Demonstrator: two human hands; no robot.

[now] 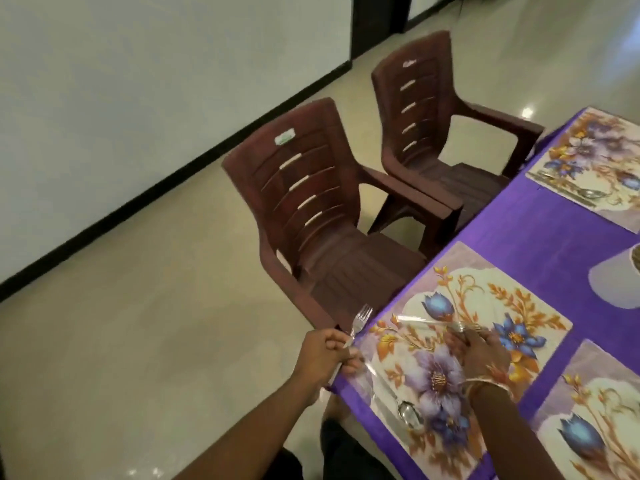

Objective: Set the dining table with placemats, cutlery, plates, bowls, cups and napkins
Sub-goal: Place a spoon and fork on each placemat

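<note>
A floral placemat [460, 292] lies on the purple-clothed table [519, 230] at its near left edge. My left hand [325, 355] grips a small bunch of forks [362, 318], tines up, just off the table's edge. Above the middle of the placemat, my right hand [485, 351] pinches a blurred silver piece of cutlery [426, 322] that points left. A spoon [408, 415] and what looks like a knife [382, 410] lie along the mat's near left side.
Two brown plastic chairs [311, 220] [433, 116] stand at the table's left side. A far placemat [595, 143] bears cutlery [568, 188]; another mat [588, 410] lies at the lower right. A white rounded object [613, 285] sits at the right edge.
</note>
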